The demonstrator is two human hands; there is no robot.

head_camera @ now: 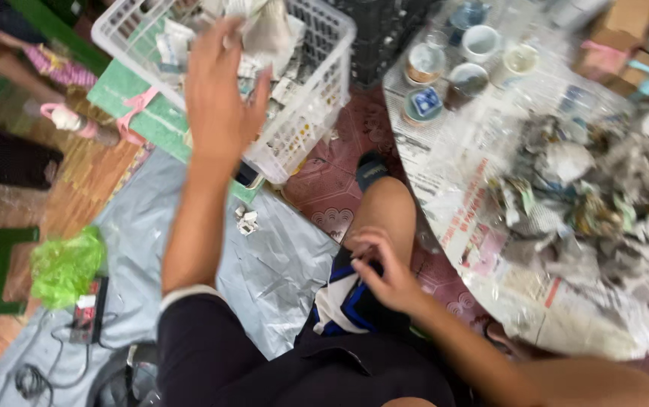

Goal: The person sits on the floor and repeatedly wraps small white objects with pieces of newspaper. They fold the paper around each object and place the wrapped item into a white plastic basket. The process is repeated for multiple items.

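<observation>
My left hand (222,90) is raised over a white plastic basket (317,90) and its fingers close on a pale crumpled paper (268,34) at the basket's top. Motion blurs the grip. The basket holds more paper scraps. Lower down, my right hand (385,271) rests on my thigh at the edge of blue, white and black shorts (343,305). Its fingers are curled in, and I see nothing between them.
A round table under newspaper (452,188) carries a heap of torn paper (596,196) and several cups (467,79). On the grey floor sheet (264,264) lie a green plastic bag (68,264) and a power strip with cables (87,316). Another person's foot in a pink sandal (68,119) is at upper left.
</observation>
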